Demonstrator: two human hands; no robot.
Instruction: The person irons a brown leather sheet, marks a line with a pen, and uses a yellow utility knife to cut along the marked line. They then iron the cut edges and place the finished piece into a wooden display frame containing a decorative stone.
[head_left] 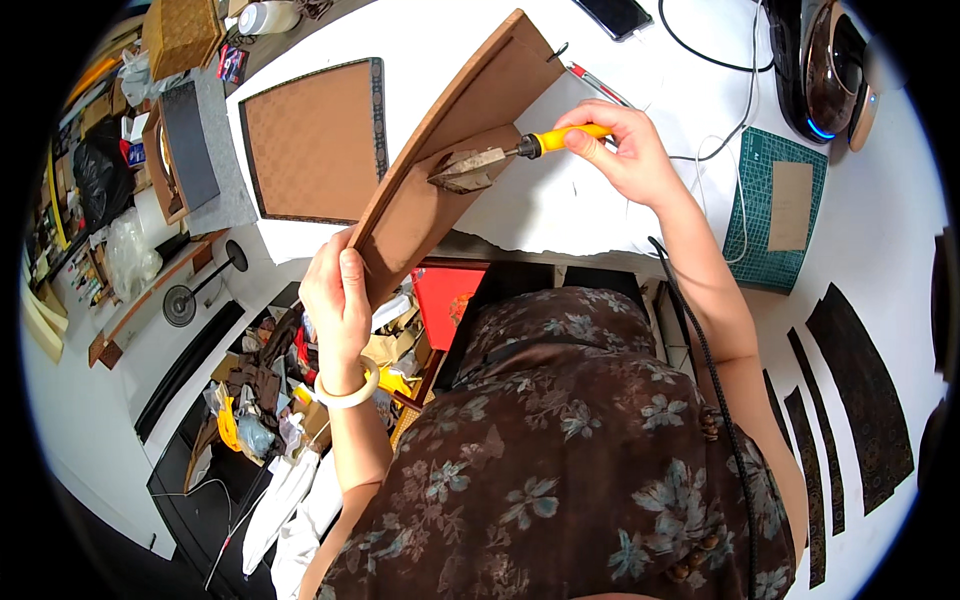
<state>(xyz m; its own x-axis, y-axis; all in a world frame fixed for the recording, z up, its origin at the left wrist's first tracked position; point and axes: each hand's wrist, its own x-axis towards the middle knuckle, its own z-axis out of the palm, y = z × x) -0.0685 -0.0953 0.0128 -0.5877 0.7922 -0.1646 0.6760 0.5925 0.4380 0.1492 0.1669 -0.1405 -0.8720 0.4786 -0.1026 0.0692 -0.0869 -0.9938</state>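
Note:
My left hand (pixel 338 297) grips the lower end of a long brown leather-like piece (pixel 440 130). The piece stands tilted, with a raised rim along one side and a flap folded out from it. Pinched in my right hand (pixel 622 150) is a yellow-handled tool (pixel 560 138) with a black collar and a broad, stained, pointed head. That head lies against the inner face of the brown piece, near its middle. On the white table (pixel 590 215), left of the piece, rests a flat brown panel (pixel 313 140) with dark patterned edging.
Behind the brown piece lie a red pen (pixel 598 84) and a phone (pixel 612 14). At the right are a black appliance (pixel 822 70) with cords, a green cutting mat (pixel 780 205) and dark patterned strips (pixel 865 400). Scraps (pixel 265 400) fill the space below left.

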